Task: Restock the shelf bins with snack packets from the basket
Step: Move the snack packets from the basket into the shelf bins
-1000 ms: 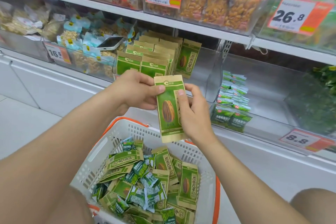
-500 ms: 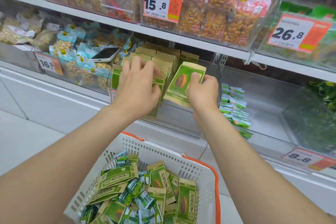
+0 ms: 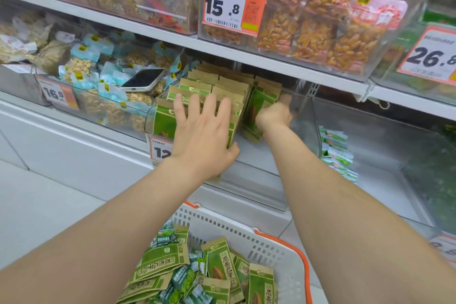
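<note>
Open left hand [image 3: 202, 136] braces the packet row [image 3: 197, 90] mid-frame — right hand [image 3: 274, 116] (grip hidden) should seat the end packet [image 3: 261, 103] upright

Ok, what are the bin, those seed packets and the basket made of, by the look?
The bin looks like clear rigid plastic, probably acrylic: glossy see-through walls with reflections. The seed packets look like matte brown kraft-style paper with green print; any inner lining is hidden. The basket is white moulded plastic, perforated, with an orange rim.
</note>
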Tool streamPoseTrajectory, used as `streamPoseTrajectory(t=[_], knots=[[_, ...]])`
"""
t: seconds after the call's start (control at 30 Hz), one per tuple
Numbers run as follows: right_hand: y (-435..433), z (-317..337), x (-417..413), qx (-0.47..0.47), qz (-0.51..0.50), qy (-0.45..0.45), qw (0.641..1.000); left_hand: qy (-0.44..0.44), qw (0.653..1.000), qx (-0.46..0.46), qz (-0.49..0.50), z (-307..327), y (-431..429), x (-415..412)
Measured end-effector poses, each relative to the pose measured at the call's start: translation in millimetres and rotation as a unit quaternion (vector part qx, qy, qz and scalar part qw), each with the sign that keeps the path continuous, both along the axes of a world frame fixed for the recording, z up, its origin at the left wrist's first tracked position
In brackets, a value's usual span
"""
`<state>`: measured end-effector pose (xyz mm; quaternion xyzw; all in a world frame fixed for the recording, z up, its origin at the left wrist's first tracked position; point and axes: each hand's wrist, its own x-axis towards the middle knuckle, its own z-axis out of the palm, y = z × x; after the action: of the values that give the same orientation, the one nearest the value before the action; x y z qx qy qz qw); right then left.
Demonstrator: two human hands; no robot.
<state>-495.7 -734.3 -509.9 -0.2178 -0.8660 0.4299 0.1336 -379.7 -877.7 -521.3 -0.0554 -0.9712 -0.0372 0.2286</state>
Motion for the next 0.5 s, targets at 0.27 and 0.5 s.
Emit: streamPoseTrajectory(t=[0.27,0.5], knots=[[2,-10,-14,0.029,-0.038,0.051,0.998,0.009,1.000,-0.015,-0.013,1,-4,0],[0,-15,-1,0.098,0.064,-0.072,0.990,0.017,1.000,-0.010,-0.010,1,-3,2]])
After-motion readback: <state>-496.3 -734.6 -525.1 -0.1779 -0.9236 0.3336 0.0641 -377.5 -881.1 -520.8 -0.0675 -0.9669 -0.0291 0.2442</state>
